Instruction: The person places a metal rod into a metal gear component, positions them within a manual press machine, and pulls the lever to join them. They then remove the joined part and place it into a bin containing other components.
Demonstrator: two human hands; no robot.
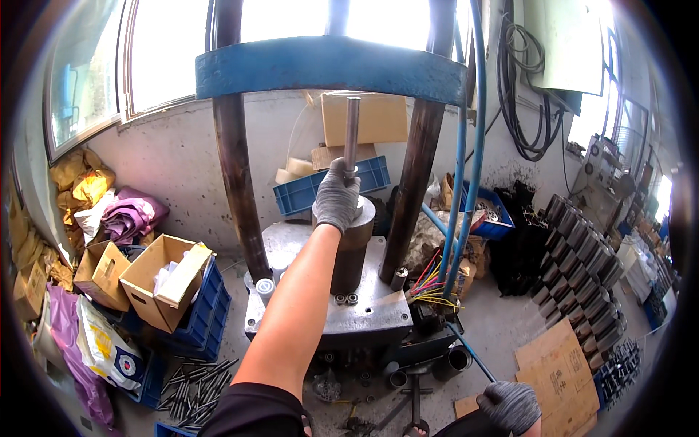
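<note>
My left hand [337, 198], in a grey knit glove, is closed round the lower end of an upright metal shaft [352, 131]. It stands over a thick steel cylinder [351, 255] on the press bed [364, 315]. Whether the shaft rests in the cylinder is hidden by the glove. Above its top runs the blue crossbeam [328, 69] of the press. At the lower right my right hand [510, 406], gloved alike, is wrapped round the end of a blue lever [472, 352]. Two small bearings [346, 298] lie at the cylinder's foot.
Dark press columns [237, 182] stand on both sides. Blue hoses [466, 160] and coloured wires [435, 288] run at the right. Metal rods [193, 393] lie on the floor at left, beside blue crates [204, 313] and cartons [164, 280]. Stacked metal cylinders [582, 262] stand at right.
</note>
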